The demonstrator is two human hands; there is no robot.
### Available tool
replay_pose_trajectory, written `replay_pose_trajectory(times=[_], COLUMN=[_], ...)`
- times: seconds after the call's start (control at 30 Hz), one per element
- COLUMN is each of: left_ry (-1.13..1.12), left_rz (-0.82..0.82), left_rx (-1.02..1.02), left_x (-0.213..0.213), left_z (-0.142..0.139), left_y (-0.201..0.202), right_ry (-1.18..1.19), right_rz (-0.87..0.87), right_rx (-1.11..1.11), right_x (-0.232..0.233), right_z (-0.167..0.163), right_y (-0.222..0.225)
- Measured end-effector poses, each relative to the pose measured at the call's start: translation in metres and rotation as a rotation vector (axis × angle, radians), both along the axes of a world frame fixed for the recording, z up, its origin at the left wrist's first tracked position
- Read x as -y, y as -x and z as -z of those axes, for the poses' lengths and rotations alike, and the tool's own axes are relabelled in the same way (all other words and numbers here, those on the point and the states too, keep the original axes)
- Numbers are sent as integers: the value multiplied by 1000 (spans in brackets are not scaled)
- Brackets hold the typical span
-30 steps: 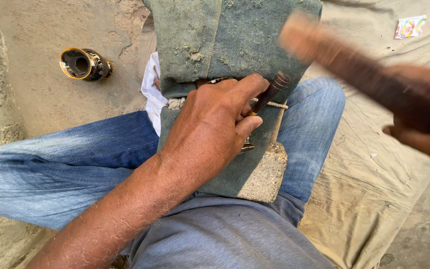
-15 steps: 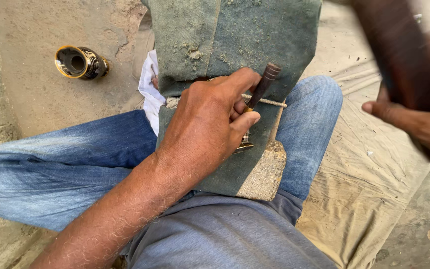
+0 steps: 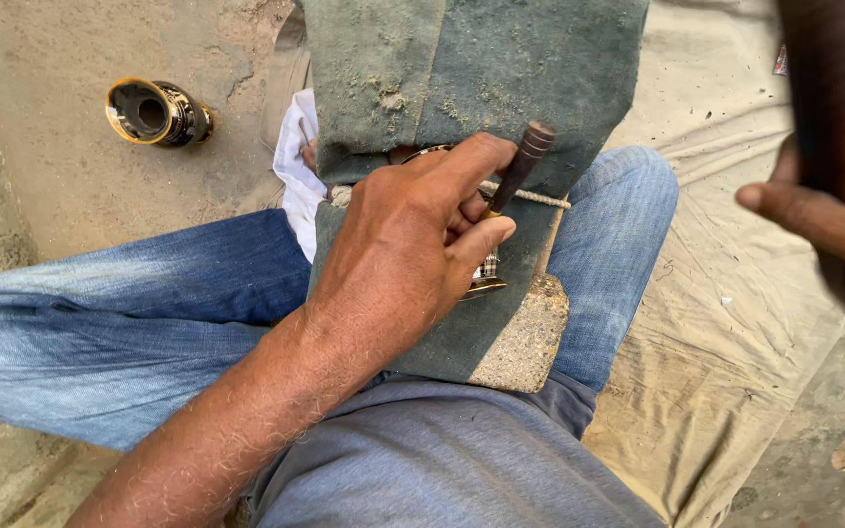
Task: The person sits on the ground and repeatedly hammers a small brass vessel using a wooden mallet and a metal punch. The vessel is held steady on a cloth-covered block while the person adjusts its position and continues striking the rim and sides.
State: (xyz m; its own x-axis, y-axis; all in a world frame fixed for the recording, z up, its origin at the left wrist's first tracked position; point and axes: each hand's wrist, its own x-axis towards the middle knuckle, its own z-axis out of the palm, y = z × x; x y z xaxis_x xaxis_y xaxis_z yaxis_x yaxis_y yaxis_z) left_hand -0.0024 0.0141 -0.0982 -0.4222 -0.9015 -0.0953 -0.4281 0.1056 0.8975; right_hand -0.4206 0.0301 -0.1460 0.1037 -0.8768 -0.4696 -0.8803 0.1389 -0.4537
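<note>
My left hand (image 3: 413, 249) grips a dark metal punch (image 3: 520, 166), holding it tilted against a small brass-coloured piece (image 3: 486, 279) under my fingers. That piece rests on a dusty green cloth (image 3: 471, 68) draped over a stone block (image 3: 525, 337) between my knees. A thin cord (image 3: 540, 198) runs across the cloth behind the punch. My right hand (image 3: 823, 230) is raised at the right edge, wrapped around a dark wooden handle (image 3: 833, 88) that is blurred. The handle's head is out of view.
A brass and black ring-shaped fitting (image 3: 156, 111) lies on the sandy ground at upper left. A white rag (image 3: 297, 176) sticks out beside the green cloth. A beige tarp (image 3: 735, 323) covers the ground to the right. My legs in blue jeans (image 3: 149, 313) flank the block.
The wooden handle in my right hand has swung up from a slant over the cloth to nearly upright at the right edge. My left hand and the punch have stayed in place.
</note>
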Motion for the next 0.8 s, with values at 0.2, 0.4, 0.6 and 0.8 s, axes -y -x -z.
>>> replay_pose_trajectory(times=[0.2, 0.4, 0.6, 0.8], left_ry=[-13, -44, -30, -70], left_rz=[-5, -19, -14, -41], left_rx=[-6, -40, -73, -91], left_x=[0, 1, -1, -2], left_z=[1, 3, 4, 6], left_y=[-2, -7, -11, -16], right_ry=[-189, 102, -328, -84], right_rz=[47, -185, 152, -81], right_rx=[-363, -16, -279, -184], right_x=[27, 16, 24, 23], right_z=[-30, -48, 4, -47], right_y=[-61, -53, -28, -60])
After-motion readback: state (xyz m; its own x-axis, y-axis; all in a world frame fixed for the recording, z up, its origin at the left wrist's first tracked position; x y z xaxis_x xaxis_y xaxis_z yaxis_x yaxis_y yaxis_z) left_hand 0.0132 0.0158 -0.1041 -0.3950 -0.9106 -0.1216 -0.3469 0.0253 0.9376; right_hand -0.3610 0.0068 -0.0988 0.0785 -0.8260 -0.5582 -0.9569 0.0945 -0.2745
